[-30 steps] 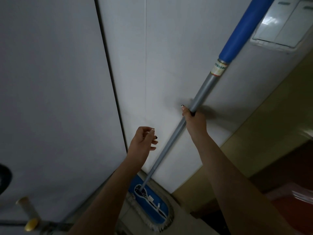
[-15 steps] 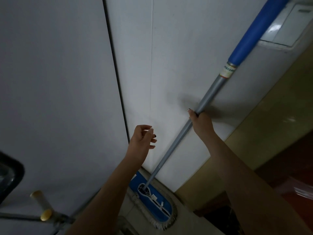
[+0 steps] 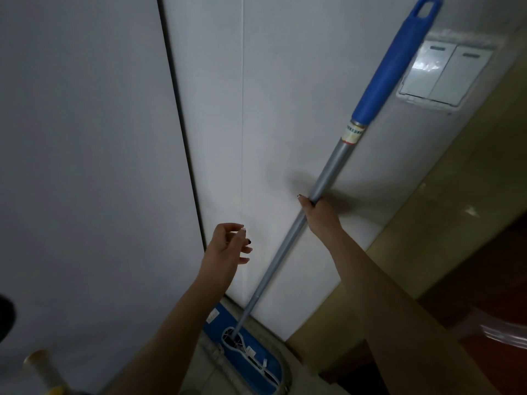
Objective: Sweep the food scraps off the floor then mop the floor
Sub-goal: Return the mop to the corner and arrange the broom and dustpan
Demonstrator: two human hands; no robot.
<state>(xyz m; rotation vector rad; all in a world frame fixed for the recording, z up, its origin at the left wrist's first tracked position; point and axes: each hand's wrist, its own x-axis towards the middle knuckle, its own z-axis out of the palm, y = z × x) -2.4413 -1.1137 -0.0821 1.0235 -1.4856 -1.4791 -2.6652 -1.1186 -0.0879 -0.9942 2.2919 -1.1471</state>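
Note:
A flat mop leans against a white wall. Its grey pole point(image 3: 288, 260) rises to a blue grip point(image 3: 390, 67) with a hang loop at the top. The blue mop head point(image 3: 251, 357) with a pale fringe rests on the floor at the wall's foot. My right hand point(image 3: 316, 215) is closed round the grey pole about halfway up. My left hand point(image 3: 228, 246) hovers to the left of the pole, fingers loosely curled and apart, holding nothing.
A double light switch point(image 3: 445, 72) sits on the wall at the upper right. A dark vertical seam point(image 3: 182, 138) splits the white wall panels. An olive door frame point(image 3: 427, 223) and dark reddish floor lie to the right. A yellow-tipped handle point(image 3: 42, 369) shows at the bottom left.
The view has tilted up, so the mop's blue grip end and the whole light switch now show. My right hand keeps its hold on the pole; my left hand stays open beside it.

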